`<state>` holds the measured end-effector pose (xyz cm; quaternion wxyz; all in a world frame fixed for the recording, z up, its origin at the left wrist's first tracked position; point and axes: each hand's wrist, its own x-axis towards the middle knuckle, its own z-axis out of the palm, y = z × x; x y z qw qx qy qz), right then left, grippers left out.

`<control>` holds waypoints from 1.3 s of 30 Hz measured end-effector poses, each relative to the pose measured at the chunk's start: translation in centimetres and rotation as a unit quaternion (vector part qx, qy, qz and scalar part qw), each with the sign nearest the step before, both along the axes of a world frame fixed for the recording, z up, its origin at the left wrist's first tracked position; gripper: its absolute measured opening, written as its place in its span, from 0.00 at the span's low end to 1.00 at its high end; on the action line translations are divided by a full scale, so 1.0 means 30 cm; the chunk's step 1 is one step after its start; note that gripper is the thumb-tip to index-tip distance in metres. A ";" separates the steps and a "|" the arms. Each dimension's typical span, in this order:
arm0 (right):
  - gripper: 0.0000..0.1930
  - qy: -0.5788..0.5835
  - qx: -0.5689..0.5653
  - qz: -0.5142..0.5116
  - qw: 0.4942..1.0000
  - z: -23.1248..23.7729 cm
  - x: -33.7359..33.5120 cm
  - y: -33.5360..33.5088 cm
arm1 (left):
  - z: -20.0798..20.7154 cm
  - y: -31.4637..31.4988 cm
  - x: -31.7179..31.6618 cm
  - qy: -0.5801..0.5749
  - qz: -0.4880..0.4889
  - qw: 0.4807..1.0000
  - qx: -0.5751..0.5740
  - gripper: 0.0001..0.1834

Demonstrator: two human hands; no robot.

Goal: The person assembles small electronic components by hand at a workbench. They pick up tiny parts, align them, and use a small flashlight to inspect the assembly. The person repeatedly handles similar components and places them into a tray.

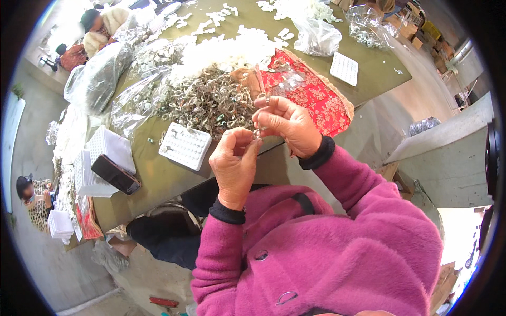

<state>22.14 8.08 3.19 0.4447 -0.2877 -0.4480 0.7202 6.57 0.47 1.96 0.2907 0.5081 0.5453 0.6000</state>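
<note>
"Firstly, state of the hands?"

"Left hand [234,171]: thumb and forefinger pinched on a small shiny piece [257,134]. Right hand [289,124]: fingers curled and drawn together at the same spot. (Whether it is one strand or several parts, I cannot tell; the fingers cover most of it.)"

"Position of the piece?"

"Between the two hands, by the near edge of the olive counter [382,68], with a heap of dull looped pieces [213,102] just beyond and a red floral cloth [311,95] to the right."

"Other items noted?"

"Left of the hands, a white tray [185,147] with rows of round recesses. Farther left, a dark phone [116,174] at some stacked white trays [108,147]; whether it rests on or against them is unclear. Beyond the heap, many small white pieces [232,50], partly lost in glare."
</note>
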 end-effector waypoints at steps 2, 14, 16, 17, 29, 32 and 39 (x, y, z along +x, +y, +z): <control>0.10 -0.065 0.060 -0.008 0.996 0.015 0.021 -0.021 | 0.018 -0.023 -0.010 0.048 0.002 0.999 0.009 0.13; 0.07 -0.018 0.135 -0.048 0.989 0.021 0.012 -0.153 | 0.073 -0.151 0.020 -0.252 -0.130 0.954 -0.093 0.05; 0.08 -0.018 0.077 0.031 0.996 0.030 0.035 -0.154 | 0.071 -0.151 0.014 -0.203 -0.143 0.961 -0.124 0.04; 0.08 -0.029 0.040 0.062 0.997 0.039 0.055 -0.148 | 0.076 -0.144 0.001 -0.152 -0.134 0.968 -0.147 0.04; 0.06 -0.204 0.485 -0.169 0.833 -0.006 -0.017 -0.154 | 0.101 -0.140 -0.033 0.237 -0.030 0.971 0.018 0.05; 0.04 -0.028 0.115 -0.006 0.993 -0.035 -0.020 -0.178 | 0.040 -0.161 -0.021 -0.224 -0.094 0.958 -0.152 0.03; 0.06 -0.228 0.151 0.258 0.927 -0.008 0.039 -0.085 | 0.055 -0.118 -0.161 0.310 -0.151 0.938 0.031 0.02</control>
